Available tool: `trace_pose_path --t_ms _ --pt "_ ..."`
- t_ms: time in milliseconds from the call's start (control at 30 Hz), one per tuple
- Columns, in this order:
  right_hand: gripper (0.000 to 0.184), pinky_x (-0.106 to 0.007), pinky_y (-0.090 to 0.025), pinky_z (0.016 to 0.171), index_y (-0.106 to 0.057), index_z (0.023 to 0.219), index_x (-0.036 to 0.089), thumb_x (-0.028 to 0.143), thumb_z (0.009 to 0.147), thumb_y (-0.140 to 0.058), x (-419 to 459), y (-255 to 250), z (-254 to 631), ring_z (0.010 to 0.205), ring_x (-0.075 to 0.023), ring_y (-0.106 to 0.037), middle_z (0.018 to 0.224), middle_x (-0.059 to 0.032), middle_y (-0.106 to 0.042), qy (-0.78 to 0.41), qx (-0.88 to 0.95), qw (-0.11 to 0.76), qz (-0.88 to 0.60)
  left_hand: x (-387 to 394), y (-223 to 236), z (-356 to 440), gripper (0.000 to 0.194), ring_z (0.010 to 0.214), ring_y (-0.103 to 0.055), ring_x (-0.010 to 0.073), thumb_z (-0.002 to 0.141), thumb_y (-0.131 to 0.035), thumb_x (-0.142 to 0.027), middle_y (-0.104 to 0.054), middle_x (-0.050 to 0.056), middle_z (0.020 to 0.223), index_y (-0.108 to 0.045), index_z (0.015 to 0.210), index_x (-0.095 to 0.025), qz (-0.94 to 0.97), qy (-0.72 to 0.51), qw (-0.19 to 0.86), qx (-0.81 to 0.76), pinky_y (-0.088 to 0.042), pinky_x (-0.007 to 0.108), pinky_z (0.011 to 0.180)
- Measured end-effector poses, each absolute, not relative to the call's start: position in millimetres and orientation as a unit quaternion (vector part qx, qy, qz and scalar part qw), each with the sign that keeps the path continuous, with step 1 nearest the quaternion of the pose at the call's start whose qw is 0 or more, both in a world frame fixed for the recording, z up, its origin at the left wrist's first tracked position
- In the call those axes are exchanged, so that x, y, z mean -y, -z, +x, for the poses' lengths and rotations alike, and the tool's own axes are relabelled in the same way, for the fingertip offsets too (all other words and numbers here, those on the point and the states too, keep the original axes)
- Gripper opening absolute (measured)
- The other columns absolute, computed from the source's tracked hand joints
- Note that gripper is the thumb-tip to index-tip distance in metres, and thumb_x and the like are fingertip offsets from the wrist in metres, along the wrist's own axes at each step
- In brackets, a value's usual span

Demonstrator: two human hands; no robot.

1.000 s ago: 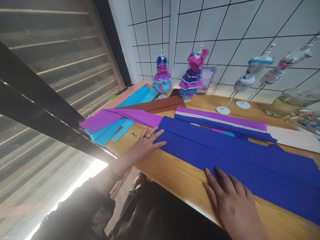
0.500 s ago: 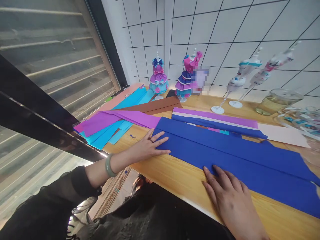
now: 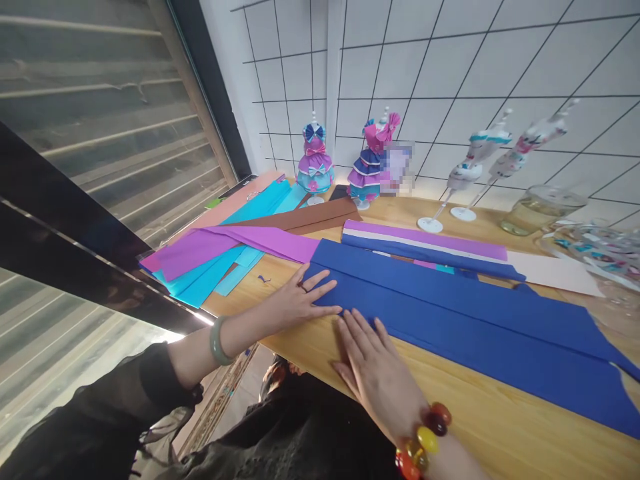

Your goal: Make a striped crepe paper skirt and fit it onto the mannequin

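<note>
A long strip of blue fabric [image 3: 450, 320], with a fold line running along its length, lies flat across the wooden table [image 3: 480, 427]. My left hand [image 3: 305, 293] rests on its left end, fingers spread. Close beside it, my right hand [image 3: 370, 363] lies flat, its fingertips touching the strip's near edge and its palm over the table. Neither hand grips anything. Just beyond the left hand, the end of a purple strip [image 3: 295, 248] meets the blue one.
Turquoise [image 3: 200, 287] and brown strips [image 3: 320, 215] are piled at the left. A purple and blue folded piece [image 3: 425, 241] lies behind. Two small dressed mannequins [image 3: 315, 167], two white ones [image 3: 465, 177], a glass jar [image 3: 535, 213] and a heap of trimmings [image 3: 595, 247] stand by the tiled wall.
My right hand has slid left along the near edge of the blue fabric, up beside my left hand. The left hand stays in place. The view has shifted slightly.
</note>
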State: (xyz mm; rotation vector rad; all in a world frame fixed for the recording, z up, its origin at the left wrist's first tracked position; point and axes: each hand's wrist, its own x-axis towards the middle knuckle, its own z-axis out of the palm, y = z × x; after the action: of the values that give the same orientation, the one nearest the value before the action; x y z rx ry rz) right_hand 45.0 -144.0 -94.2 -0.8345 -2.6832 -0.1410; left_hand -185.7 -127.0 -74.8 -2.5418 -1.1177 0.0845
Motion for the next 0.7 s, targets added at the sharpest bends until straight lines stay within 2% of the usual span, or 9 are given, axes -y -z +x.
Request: trace_pose_path --t_ms 200,467,700 --pt "0.051 -0.047 -0.033 0.103 -0.047 0.131 0.007 0.038 0.090 -0.044 144.3 101.8 32.6 0.127 -0.0282 -0.041 0.138 -0.0151 -0.045 0.008 0.943 0.126 -0.309 124.2 83.8 -188.9 0.047 0.135 -0.025 0.0295 0.089 -0.046 -0.023 -0.032 0.007 0.146 -0.037 0.132 -0.040 -0.902 -0.005 0.172 0.395 -0.018 0.058 0.106" --pt "0.058 -0.046 -0.033 0.103 -0.048 0.130 0.004 0.046 0.091 -0.041 151.8 101.9 63.6 0.126 -0.0288 -0.041 0.136 -0.0176 -0.047 0.065 0.933 0.128 -0.329 125.0 75.3 -185.5 0.045 0.134 -0.029 0.0299 0.090 -0.044 -0.021 -0.037 0.008 0.143 -0.039 0.131 -0.039 -0.901 -0.025 0.152 0.405 -0.021 0.057 0.105" --pt "0.064 -0.047 -0.029 0.106 -0.041 0.134 0.004 0.050 0.090 -0.039 148.5 105.2 103.3 0.130 -0.0272 -0.037 0.138 -0.0173 -0.044 0.075 0.932 0.113 -0.336 124.5 79.8 -188.1 0.055 0.136 -0.025 0.0280 0.087 -0.048 -0.016 -0.035 0.007 0.145 -0.033 0.135 -0.040 -0.903 -0.017 0.142 0.405 -0.020 0.055 0.107"
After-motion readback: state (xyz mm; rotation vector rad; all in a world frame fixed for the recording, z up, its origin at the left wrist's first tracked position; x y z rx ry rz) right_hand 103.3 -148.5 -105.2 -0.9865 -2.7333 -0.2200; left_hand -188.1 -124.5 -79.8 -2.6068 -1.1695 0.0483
